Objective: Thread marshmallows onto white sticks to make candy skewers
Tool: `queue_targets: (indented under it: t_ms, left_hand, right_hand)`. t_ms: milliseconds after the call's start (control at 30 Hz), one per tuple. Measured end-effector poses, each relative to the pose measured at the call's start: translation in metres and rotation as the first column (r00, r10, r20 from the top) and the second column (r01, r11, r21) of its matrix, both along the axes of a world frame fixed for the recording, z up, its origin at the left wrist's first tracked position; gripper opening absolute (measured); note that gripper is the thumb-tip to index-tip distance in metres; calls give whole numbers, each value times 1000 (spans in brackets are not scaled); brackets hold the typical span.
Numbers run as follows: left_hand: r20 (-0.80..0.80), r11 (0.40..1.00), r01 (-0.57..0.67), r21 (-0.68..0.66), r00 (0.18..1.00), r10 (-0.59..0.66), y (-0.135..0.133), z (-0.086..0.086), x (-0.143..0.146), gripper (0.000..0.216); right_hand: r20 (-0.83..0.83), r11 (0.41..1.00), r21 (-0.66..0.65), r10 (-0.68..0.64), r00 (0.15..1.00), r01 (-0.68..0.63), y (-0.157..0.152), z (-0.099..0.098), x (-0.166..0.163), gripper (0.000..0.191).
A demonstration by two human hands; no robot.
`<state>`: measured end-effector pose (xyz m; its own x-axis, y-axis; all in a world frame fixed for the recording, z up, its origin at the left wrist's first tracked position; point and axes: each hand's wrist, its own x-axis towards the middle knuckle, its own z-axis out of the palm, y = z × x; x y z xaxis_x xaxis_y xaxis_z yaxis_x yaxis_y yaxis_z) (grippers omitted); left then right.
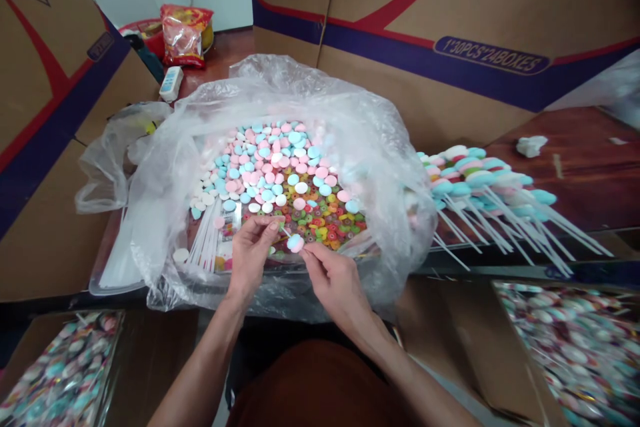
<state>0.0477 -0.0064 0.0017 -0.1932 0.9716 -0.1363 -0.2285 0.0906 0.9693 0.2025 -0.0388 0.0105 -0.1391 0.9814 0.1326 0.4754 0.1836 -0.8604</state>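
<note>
My left hand (253, 248) pinches a thin white stick (285, 231), with a small greenish piece at the fingertips, perhaps a gummy ring. At the stick's other end are pink and blue marshmallow discs (295, 243), pinched at their edge by the fingers of my right hand (334, 275). Both hands are over the front of a tray lined with a clear plastic bag (380, 147). Loose pink, blue and white marshmallow discs (270, 160) are heaped at its back. Colourful gummy rings (325, 223) lie in front of them, and loose white sticks (204, 243) lie left of my left hand.
Candy skewers (480, 180) are piled on the table at right. Open cartons of wrapped candy stand low at left (65, 367) and right (575, 347). Big cardboard boxes (400, 7) wall the back and left. A red snack bag (185, 37) sits at the back left.
</note>
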Motion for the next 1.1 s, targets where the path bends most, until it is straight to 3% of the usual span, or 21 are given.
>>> queue_targets:
  t_ms: [133,367,567,733,833,900,967,1033,1100]
  left_hand:
    - [130,999,15,-48,991,-8,2,-1,-4,30]
    - [68,972,195,-129,980,-188,1,4,-18,33]
    - [19,955,259,-143,966,-259,-3,14,-16,44]
    - [-73,958,270,-100,958,-278,1,20,-10,38]
    - [-281,983,183,-11,943,-179,18,16,-5,24]
    - [-546,989,115,96,837,-45,34,10,-2,18]
    - [-776,976,132,173,629,53,47,4,0,20]
    - [-895,965,203,166,443,61,55,0,2,26]
    - [-938,959,250,133,344,41,55,-1,2,28]
  right_hand:
    - [-48,999,-9,36,998,-36,1,1,1,29]
    - [-1,991,84,103,995,-103,3,1,6,27]
    - [37,971,214,100,994,-105,6,-3,0,25]
    - [-85,994,88,67,994,-60,11,-3,-5,31]
    - [-184,999,2,-43,982,44,11,-4,-4,30]
    - [-214,995,-33,-101,972,96,9,-7,-1,27]
    - [-222,992,-61,-122,968,111,8,-10,2,28]
    - [-220,990,-81,-130,967,115,7,-12,5,29]
    - [-219,989,-94,-136,966,118,6,-12,7,30]
